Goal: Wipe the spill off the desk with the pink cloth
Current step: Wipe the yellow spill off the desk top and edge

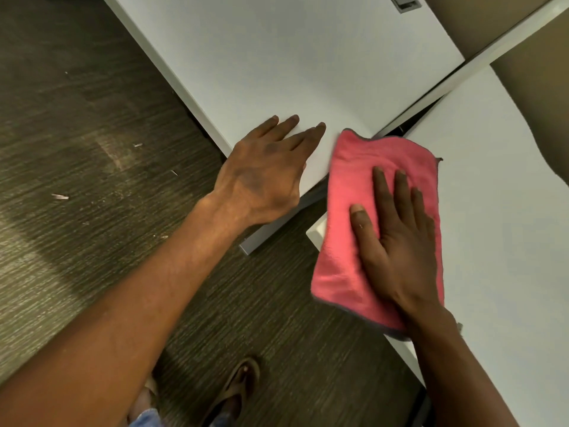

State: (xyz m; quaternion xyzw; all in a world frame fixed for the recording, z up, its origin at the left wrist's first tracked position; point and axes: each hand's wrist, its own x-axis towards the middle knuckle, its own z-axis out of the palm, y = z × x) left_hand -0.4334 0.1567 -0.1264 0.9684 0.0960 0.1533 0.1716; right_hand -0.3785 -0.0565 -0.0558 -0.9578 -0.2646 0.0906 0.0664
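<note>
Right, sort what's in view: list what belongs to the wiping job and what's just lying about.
Belongs to the job:
pink cloth, spread flat across the gap between two desk tops
right hand, pressing flat on the cloth
left hand, resting flat on the desk
No spill shows on the white surfaces.

Just lying about:
scraps on the floor
sandal
grey slot at the desk's far edge

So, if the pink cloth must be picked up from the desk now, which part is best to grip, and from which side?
Probably the near-left part of the pink cloth, which hangs past the edge of the desk over the floor. Coming from the left, fingers can go under it and the thumb on top. The right hand lies flat on the rest, and the far end lies flat across the gap.
</note>
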